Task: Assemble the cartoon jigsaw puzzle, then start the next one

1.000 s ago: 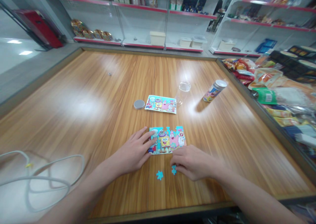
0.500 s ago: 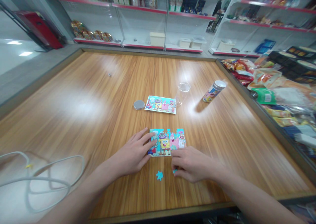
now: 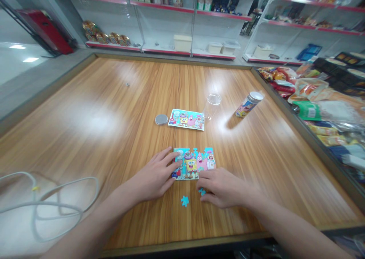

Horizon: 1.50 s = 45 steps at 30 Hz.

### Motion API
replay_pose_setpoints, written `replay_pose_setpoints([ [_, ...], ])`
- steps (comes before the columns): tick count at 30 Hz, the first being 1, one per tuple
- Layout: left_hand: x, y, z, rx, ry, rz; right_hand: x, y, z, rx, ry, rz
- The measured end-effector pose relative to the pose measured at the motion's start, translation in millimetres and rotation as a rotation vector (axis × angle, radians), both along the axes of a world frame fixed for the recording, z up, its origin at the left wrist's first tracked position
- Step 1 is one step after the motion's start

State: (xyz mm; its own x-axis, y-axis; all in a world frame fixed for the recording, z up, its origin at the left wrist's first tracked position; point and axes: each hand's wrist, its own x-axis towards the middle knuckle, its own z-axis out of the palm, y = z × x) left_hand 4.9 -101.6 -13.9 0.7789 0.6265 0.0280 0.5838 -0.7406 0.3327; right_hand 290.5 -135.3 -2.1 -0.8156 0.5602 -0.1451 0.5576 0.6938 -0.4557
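One loose piece (image 3: 184, 201) beside puzzle (image 3: 194, 163); lid (image 3: 161, 119), probably metal, beyond.

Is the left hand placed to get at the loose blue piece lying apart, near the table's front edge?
Probably yes. The loose piece lies on bare wood just beside the left hand, which rests open on the puzzle. Nothing lies between them; the right hand pinches another piece farther right.
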Motion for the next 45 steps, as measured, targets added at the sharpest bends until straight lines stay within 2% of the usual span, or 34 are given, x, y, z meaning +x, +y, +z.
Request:
replay_pose_setpoints([
  [7, 1, -1, 2.1, 0.013, 0.006, -0.008, 2, 1, -0.5, 0.003, 0.005, -0.002],
  [14, 1, -2, 4.7, 0.006, 0.014, -0.013, 5, 3, 0.2, 0.022, 0.026, -0.081],
  [21, -1, -3, 4.0, -0.021, -0.016, -0.015, 4, 7, -7.9, 0.136, 0.051, -0.455],
  [27, -1, -3, 4.7, -0.023, -0.049, -0.021, 7, 7, -9.9, 0.104, 0.018, -0.386],
  [31, -2, -3, 4.3, -0.035, -0.016, -0.012, 7, 9, -14.3, 0.113, 0.048, -0.387],
  [40, 1, -6, 5.4, -0.023, 0.006, -0.03, 6, 12, -15.7, 0.083, 0.134, -0.456],
  [45, 3, -8, 6.4, -0.045, -0.019, -0.05, 12, 17, -22.7, 0.101, 0.215, -0.585],
])
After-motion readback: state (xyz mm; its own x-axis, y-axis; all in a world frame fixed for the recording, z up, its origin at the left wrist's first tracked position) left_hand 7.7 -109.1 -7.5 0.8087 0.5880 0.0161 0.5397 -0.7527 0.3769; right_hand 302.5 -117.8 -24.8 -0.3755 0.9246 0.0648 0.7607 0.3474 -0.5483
